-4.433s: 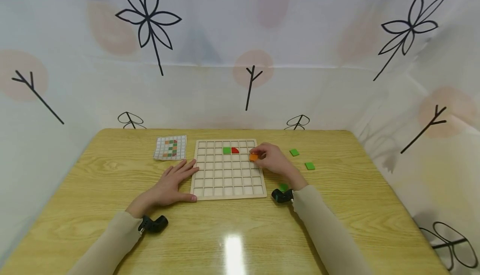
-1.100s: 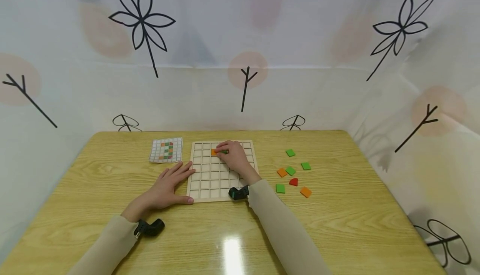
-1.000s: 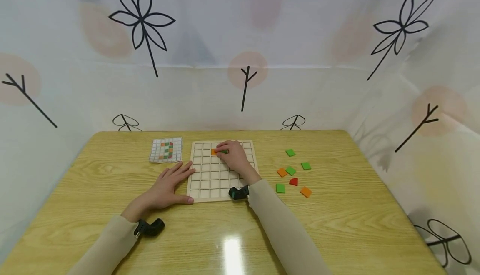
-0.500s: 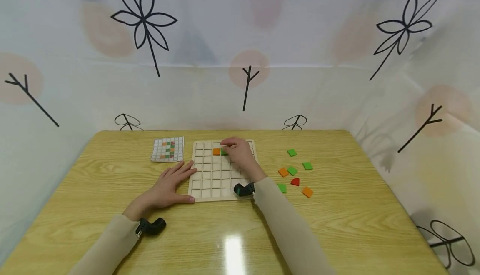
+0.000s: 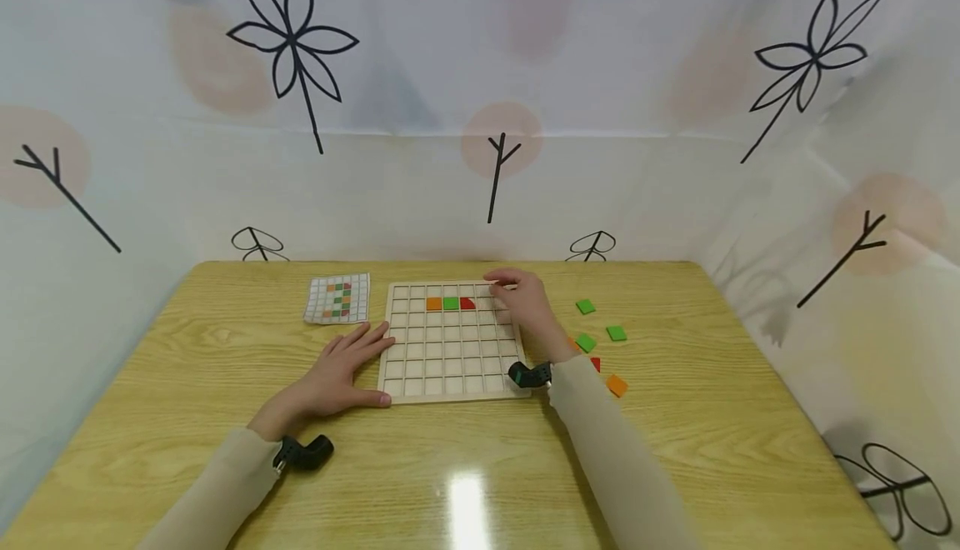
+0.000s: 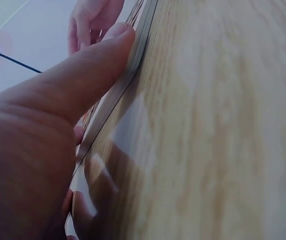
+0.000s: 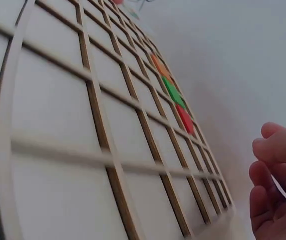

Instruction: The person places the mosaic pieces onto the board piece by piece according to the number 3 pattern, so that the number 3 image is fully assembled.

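A wooden grid board (image 5: 453, 361) lies mid-table. In its second row sit an orange square tile (image 5: 433, 304), a green square tile (image 5: 451, 303) and a red tile (image 5: 467, 303) with one rounded corner, side by side. My left hand (image 5: 337, 375) rests at the board's left edge with fingers spread; in the left wrist view its thumb (image 6: 97, 65) touches the rim. Over the board's upper right corner is my right hand (image 5: 525, 300), its fingers loosely bent. The right wrist view shows no tile in those fingers (image 7: 273, 150).
A paper card (image 5: 337, 299) with a coloured grid pattern lies left of the board. On the right are loose green tiles (image 5: 586, 307), an orange tile (image 5: 617, 386) and a red piece (image 5: 596, 364), some partly hidden by the right arm. A printed cloth stands behind the table.
The orange tile, earlier pinched in my right hand, now lies in the board left of the green one. My right hand has let go and moved right. The left hand has stayed put.
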Tool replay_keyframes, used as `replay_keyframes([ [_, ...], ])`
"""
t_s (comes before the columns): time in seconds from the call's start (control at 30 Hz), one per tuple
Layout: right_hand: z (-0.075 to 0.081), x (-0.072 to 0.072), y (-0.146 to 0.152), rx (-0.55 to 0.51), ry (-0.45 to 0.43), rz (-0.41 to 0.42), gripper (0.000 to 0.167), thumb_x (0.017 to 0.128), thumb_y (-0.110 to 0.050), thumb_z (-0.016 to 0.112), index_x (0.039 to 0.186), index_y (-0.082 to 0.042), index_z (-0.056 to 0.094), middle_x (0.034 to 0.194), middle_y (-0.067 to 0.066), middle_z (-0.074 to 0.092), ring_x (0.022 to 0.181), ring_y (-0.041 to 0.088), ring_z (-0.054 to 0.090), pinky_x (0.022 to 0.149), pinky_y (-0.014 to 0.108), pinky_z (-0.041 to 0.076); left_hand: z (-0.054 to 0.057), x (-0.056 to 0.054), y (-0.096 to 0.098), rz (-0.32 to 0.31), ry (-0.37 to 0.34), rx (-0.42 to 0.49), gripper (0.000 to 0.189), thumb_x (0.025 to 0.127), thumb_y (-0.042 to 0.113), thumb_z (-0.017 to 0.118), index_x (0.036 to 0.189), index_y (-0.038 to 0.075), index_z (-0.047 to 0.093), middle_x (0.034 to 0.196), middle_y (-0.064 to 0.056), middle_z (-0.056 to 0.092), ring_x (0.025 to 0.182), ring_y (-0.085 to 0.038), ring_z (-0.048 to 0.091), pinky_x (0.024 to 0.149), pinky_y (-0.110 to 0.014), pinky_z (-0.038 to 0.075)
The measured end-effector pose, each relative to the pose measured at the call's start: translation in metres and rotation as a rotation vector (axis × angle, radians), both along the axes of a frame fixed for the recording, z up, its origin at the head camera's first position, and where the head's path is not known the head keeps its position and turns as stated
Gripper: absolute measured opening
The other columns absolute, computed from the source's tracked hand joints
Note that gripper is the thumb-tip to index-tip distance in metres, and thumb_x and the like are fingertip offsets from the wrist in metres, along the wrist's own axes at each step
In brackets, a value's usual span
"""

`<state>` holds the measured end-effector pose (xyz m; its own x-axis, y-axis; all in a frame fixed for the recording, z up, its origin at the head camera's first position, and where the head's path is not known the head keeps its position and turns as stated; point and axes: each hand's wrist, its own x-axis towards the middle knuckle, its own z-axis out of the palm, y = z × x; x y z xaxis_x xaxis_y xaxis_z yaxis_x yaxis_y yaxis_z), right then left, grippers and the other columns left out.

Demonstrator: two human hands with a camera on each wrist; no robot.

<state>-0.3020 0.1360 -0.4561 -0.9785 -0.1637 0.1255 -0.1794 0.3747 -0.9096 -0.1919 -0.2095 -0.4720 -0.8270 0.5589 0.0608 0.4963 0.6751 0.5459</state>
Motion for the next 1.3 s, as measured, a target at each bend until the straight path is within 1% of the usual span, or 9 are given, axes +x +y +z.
replay_keyframes([
  [0.13,0.002,0.003,0.027,0.037,0.001,-0.03,0.026,0.099,-0.012,0.062,0.123,-0.006,0.071,0.119,0.01,0.063,0.098,0.026,0.058,0.066,0.03,0.047,0.002,0.0,0.0,0.001,-0.002,-0.005,0.093,0.081,0.059,0.074,0.155,0.015,0.039,0.165,-0.006,0.019,0.151,-0.036,0.008,0.114,-0.064,0.002],
  [0.23,0.001,0.004,0.049,0.073,0.021,-0.063,0.027,0.099,-0.009,0.061,0.123,-0.004,0.071,0.119,0.015,0.064,0.101,0.029,0.059,0.066,0.028,0.047,0.003,0.001,0.001,0.001,-0.002,-0.006,0.093,0.082,0.058,0.075,0.155,0.015,0.039,0.165,-0.006,0.019,0.151,-0.036,0.008,0.114,-0.064,0.002],
  [0.37,-0.002,0.004,0.079,0.107,0.031,-0.12,0.027,0.098,-0.009,0.061,0.123,-0.004,0.07,0.121,0.016,0.064,0.105,0.03,0.058,0.067,0.027,0.047,0.003,0.001,0.001,0.003,-0.003,-0.004,0.092,0.082,0.057,0.075,0.155,0.014,0.039,0.165,-0.007,0.019,0.15,-0.037,0.009,0.114,-0.064,0.002],
  [0.6,-0.001,0.011,0.122,0.134,-0.017,-0.188,0.03,0.099,-0.012,0.061,0.126,-0.004,0.069,0.122,0.017,0.061,0.103,0.028,0.053,0.066,0.026,0.045,0.003,0.002,0.002,0.009,-0.005,-0.015,0.093,0.082,0.058,0.074,0.155,0.015,0.038,0.165,-0.006,0.019,0.151,-0.036,0.008,0.114,-0.064,0.003],
  [0.7,-0.002,0.013,0.138,0.173,-0.04,-0.178,0.031,0.099,-0.014,0.062,0.128,-0.004,0.067,0.123,0.019,0.06,0.104,0.029,0.053,0.071,0.03,0.047,0.003,0.002,0.002,0.012,-0.007,-0.012,0.093,0.081,0.058,0.075,0.155,0.014,0.039,0.165,-0.006,0.02,0.151,-0.036,0.008,0.114,-0.064,0.003],
  [0.83,-0.006,0.015,0.156,0.221,-0.088,-0.117,0.034,0.1,-0.017,0.062,0.13,-0.003,0.066,0.129,0.02,0.06,0.113,0.033,0.055,0.089,0.042,0.047,0.004,0.002,0.003,0.009,-0.003,-0.015,0.093,0.081,0.058,0.075,0.155,0.014,0.039,0.165,-0.007,0.02,0.151,-0.036,0.009,0.114,-0.065,0.003],
  [0.97,-0.008,0.017,0.165,0.199,-0.144,-0.057,0.037,0.1,-0.018,0.063,0.133,-0.002,0.063,0.136,0.019,0.058,0.124,0.036,0.051,0.103,0.05,0.041,0.003,0.002,0.002,0.009,-0.004,-0.013,0.093,0.081,0.058,0.075,0.155,0.014,0.039,0.165,-0.006,0.019,0.151,-0.036,0.009,0.114,-0.065,0.003],
  [1.1,-0.008,0.019,0.168,0.152,-0.193,-0.037,0.039,0.1,-0.018,0.063,0.136,-0.003,0.061,0.14,0.019,0.055,0.129,0.036,0.048,0.107,0.052,0.037,0.003,0.002,0.001,0.011,-0.005,-0.009,0.093,0.081,0.058,0.075,0.155,0.014,0.039,0.165,-0.007,0.019,0.151,-0.036,0.008,0.114,-0.064,0.003],
  [1.3,-0.005,0.021,0.165,0.148,-0.197,-0.029,0.04,0.099,-0.016,0.064,0.136,-0.002,0.06,0.142,0.02,0.053,0.13,0.037,0.046,0.108,0.053,0.036,0.003,0.002,0.001,0.007,-0.004,-0.007,0.093,0.082,0.058,0.074,0.155,0.014,0.038,0.165,-0.007,0.019,0.151,-0.036,0.008,0.114,-0.064,0.002],
])
